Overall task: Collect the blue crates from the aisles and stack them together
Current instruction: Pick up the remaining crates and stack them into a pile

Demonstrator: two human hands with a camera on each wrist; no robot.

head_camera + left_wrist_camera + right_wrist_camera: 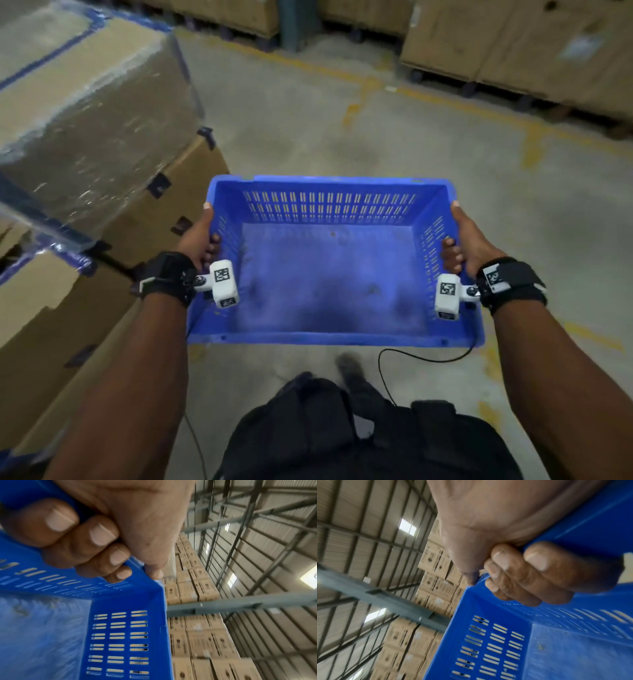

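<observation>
An empty blue crate with slotted walls hangs in front of my body, above the concrete floor. My left hand grips its left rim, thumb along the top edge and fingers curled over into the inside. My right hand grips the right rim the same way. In the left wrist view the left hand wraps the blue crate at its rim near a corner. In the right wrist view the right hand curls over the blue crate edge. No other crate shows.
Shrink-wrapped cardboard boxes on stacked cartons stand close at my left. Pallets of cartons line the far side behind a yellow floor line. Open concrete floor lies ahead. A black cable hangs below the crate.
</observation>
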